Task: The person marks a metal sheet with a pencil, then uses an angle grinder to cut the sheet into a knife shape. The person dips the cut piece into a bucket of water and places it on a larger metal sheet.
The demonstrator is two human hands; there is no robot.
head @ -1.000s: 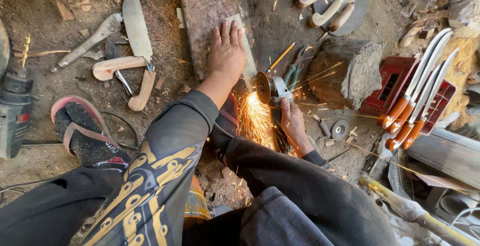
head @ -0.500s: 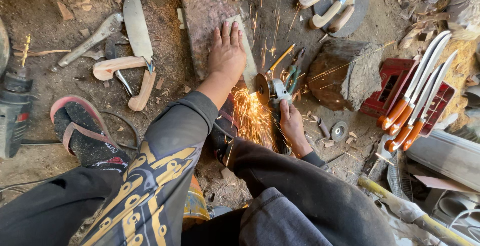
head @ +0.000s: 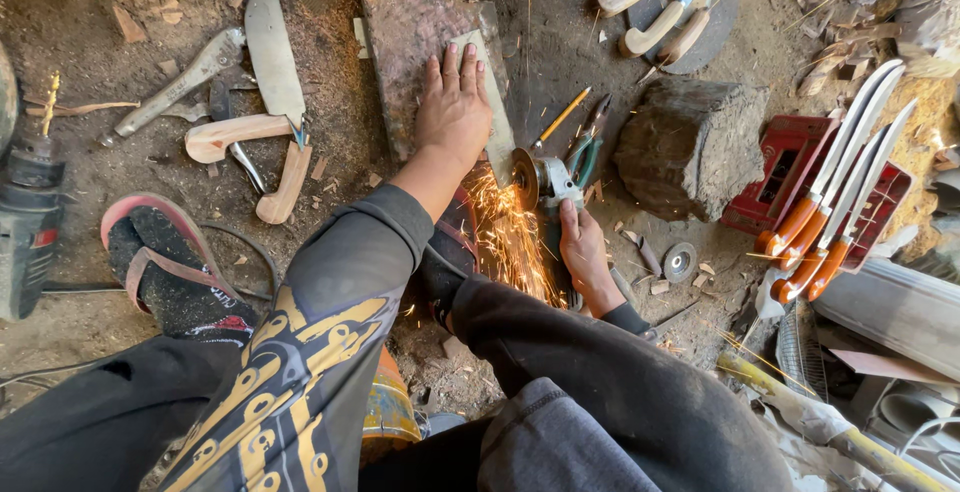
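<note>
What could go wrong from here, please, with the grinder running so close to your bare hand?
1. The left hand presses the blade flat right beside the grinder disc; a slip could likely cut the fingers.
2. Sparks spray back toward the sleeves and legs, so burns or singed cloth seem possible.
3. The right hand alone steers the grinder, so a kick may be hard to control.

Orange-yellow sparks [head: 505, 242] spray between the hands. Beside the right hand [head: 583, 252] lie green-handled pliers [head: 585, 157] and a yellow pencil [head: 560, 118]. Beyond it, orange-handled knives [head: 835, 202] rest on a red crate [head: 785, 167]. The left sleeve [head: 320, 352] is dark grey with a gold pattern, perhaps printed.
</note>
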